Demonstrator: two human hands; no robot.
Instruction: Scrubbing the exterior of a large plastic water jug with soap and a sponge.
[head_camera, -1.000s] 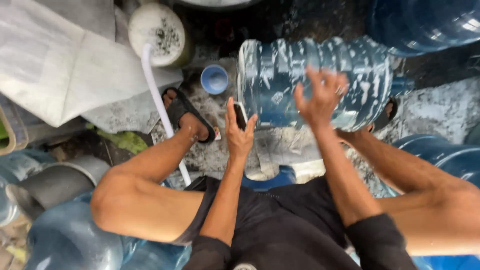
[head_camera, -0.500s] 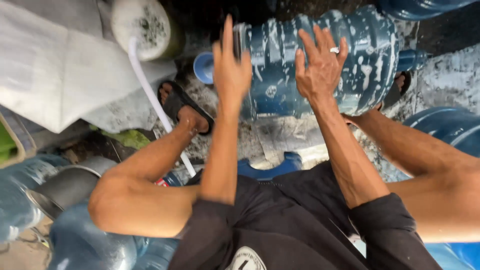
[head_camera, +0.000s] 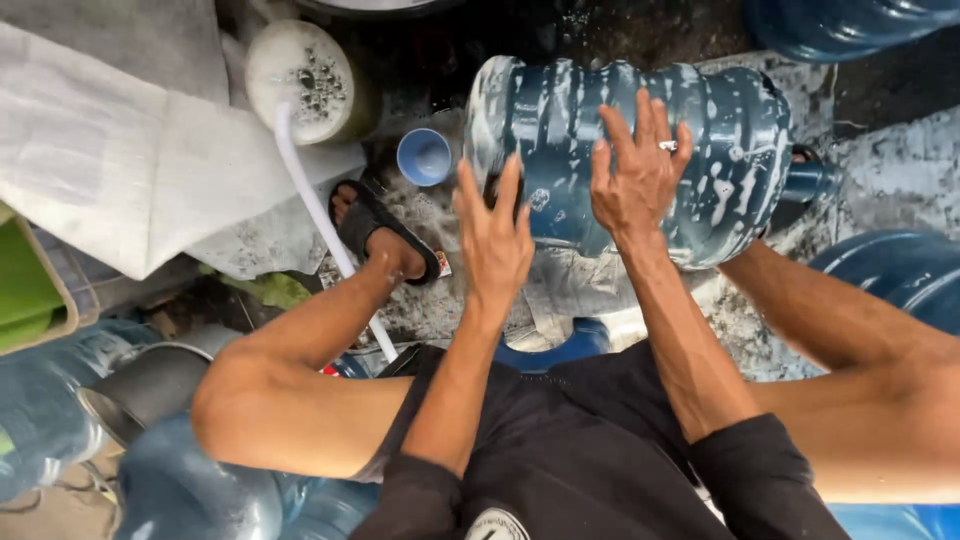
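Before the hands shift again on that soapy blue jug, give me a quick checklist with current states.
1. Right hand flat on the large blue plastic water jug, fingers spread: ok.
2. Left hand at the jug's near end, open; firm contact: cannot tell.
3. Jug lying on its side, suds all over: slippery, not ok.
4. Small blue plastic cap on the wet ground, apart from the jug: ok.
5. White hose running past the sandalled foot: trip risk, not ok.
6. Jug's neck at the right, opening hidden: cannot tell.
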